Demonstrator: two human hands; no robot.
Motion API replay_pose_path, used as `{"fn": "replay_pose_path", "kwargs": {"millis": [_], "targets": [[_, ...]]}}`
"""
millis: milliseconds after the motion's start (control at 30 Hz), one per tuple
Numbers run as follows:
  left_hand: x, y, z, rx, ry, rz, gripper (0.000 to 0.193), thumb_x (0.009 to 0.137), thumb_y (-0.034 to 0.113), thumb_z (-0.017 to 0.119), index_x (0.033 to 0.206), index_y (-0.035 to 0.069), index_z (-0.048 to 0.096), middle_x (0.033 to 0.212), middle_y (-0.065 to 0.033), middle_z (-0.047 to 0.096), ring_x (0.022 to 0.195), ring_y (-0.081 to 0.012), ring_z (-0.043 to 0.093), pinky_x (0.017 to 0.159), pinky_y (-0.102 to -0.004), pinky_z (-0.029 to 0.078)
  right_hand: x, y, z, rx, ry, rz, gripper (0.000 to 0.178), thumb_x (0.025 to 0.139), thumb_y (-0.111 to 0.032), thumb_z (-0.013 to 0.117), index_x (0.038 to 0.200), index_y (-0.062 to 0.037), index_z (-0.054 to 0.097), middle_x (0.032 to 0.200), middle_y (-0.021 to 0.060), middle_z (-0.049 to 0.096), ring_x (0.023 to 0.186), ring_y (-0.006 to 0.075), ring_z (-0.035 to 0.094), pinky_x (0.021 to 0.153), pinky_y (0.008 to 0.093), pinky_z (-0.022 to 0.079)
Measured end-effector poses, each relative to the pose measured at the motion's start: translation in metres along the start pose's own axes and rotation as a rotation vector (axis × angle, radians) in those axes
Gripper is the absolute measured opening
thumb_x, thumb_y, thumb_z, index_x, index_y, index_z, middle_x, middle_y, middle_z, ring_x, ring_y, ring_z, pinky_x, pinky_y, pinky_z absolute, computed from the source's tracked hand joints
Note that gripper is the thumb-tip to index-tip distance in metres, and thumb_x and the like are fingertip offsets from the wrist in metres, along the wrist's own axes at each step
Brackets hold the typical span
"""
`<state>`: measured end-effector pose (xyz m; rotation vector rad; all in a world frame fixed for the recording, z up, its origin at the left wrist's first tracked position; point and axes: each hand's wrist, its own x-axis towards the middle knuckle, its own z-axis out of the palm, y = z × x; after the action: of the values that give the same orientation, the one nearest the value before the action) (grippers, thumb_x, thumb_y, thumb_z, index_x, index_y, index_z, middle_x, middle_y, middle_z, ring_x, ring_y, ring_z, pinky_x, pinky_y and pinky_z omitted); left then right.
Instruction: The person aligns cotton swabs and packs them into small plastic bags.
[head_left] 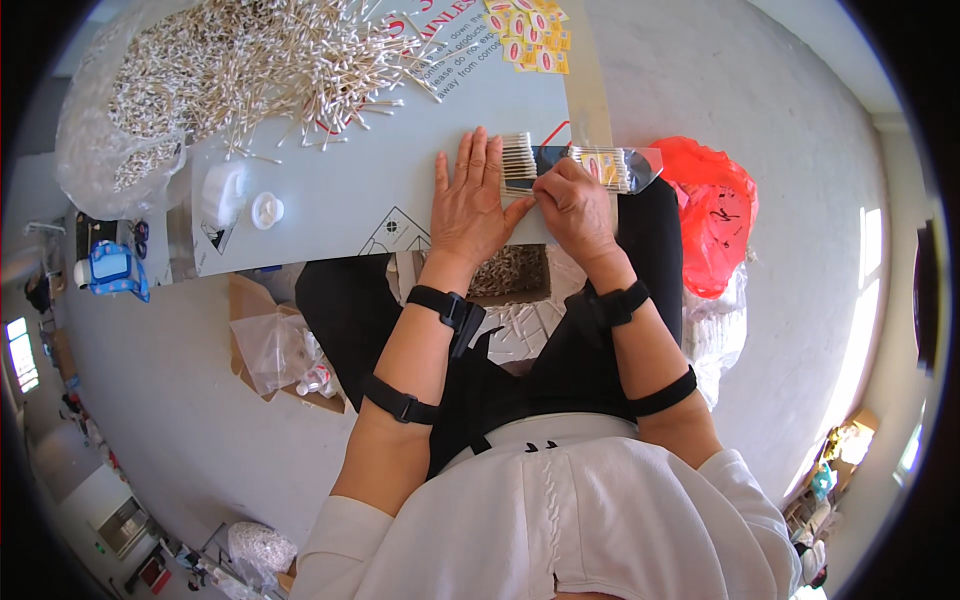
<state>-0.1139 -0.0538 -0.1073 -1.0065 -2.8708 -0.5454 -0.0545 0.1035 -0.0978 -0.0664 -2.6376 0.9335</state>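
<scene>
My left hand (468,210) lies flat on the table, fingers stretched out, along the left side of a neat row of cotton swabs (519,156). Its thumb points right, toward my other hand. My right hand (578,208) is closed in a pinch at the right of that row; what its fingertips grip is hidden. Just beyond it, a clear plastic sleeve (642,168) holds more swabs and a yellow label. A dark strip (548,156) shows between the row and the sleeve.
A big heap of loose swabs (270,65) spills from a clear bag (75,150) at the far left. Yellow labels (530,35) lie at the back. A small white tub (267,210) stands left. Below the table edge sits a swab-filled box (515,275); a red bag (712,210) hangs right.
</scene>
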Motion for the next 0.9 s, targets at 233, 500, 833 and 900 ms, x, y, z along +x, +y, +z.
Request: {"fn": "replay_pose_path", "kwargs": {"millis": [233,500,833,900], "targets": [[0.000,-0.001,0.001,0.019,-0.027,-0.016,0.088,0.088,0.058,0.056,0.151,0.006,0.024,0.158,-0.0136,0.023,0.147,-0.0279,0.020,0.118,-0.0522,0.013,0.008,-0.003,0.001,-0.063,0.098,0.007,0.008,0.079,-0.007,0.068,0.087,-0.0073,0.070,0.083,0.0082,0.060,0.078,0.0303,0.062,0.072,0.0388,0.050],[0.000,0.000,-0.001,-0.004,-0.020,-0.023,0.087,0.087,0.055,0.059,0.151,0.005,0.025,0.158,-0.0137,0.024,0.146,-0.0286,0.021,0.118,-0.0525,0.014,0.007,-0.003,0.002,-0.036,0.023,0.014,0.006,0.077,-0.006,0.067,0.082,-0.0076,0.069,0.082,0.0076,0.058,0.080,0.0291,0.061,0.071,0.0414,0.049],[0.000,0.000,0.001,-0.019,-0.019,-0.029,0.087,0.086,0.054,0.060,0.150,0.005,0.027,0.158,-0.0134,0.024,0.147,-0.0278,0.021,0.118,-0.0526,0.013,0.023,0.000,0.005,-0.067,0.101,0.004,0.007,0.080,-0.005,0.068,0.087,-0.0052,0.071,0.084,0.0092,0.060,0.079,0.0293,0.063,0.068,0.0384,0.051],[0.001,0.000,0.000,-0.029,-0.015,-0.027,0.086,0.086,0.053,0.061,0.149,0.003,0.029,0.157,-0.0148,0.025,0.147,-0.0283,0.021,0.118,-0.0527,0.013,0.024,0.001,0.005,-0.093,0.089,0.010,0.006,0.080,-0.006,0.068,0.086,-0.0055,0.071,0.084,0.0092,0.060,0.080,0.0293,0.063,0.069,0.0385,0.051]]}}
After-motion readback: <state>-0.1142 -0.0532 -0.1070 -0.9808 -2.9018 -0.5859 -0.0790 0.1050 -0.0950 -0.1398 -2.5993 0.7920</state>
